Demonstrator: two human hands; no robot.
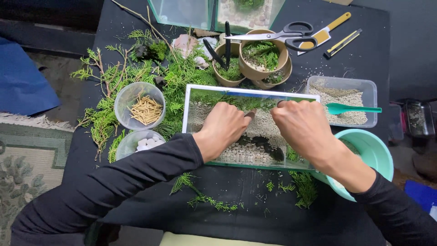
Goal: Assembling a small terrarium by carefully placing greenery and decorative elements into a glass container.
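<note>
A small rectangular glass tank (pixel 187 109) lies on the black table, filled with pale gravel, small pebbles and a dark patch. Both my hands reach inside it. My left hand (pixel 222 127) is curled, fingers down on the gravel at the tank's left middle, with a small brown piece at its fingertips. My right hand (pixel 302 125) is curled over the gravel at the right side, fingertips pressed near the back wall. What either hand grips is hidden under the fingers.
Green conifer sprigs (pixel 114 77) cover the table's left. Two clear cups hold wooden sticks (pixel 145 110) and white stones (pixel 146 144). Brown pots with greens (pixel 263 57), scissors (pixel 282 35), a gravel tub with teal scoop (pixel 353 108), a teal bowl (pixel 375 155) surround the tank.
</note>
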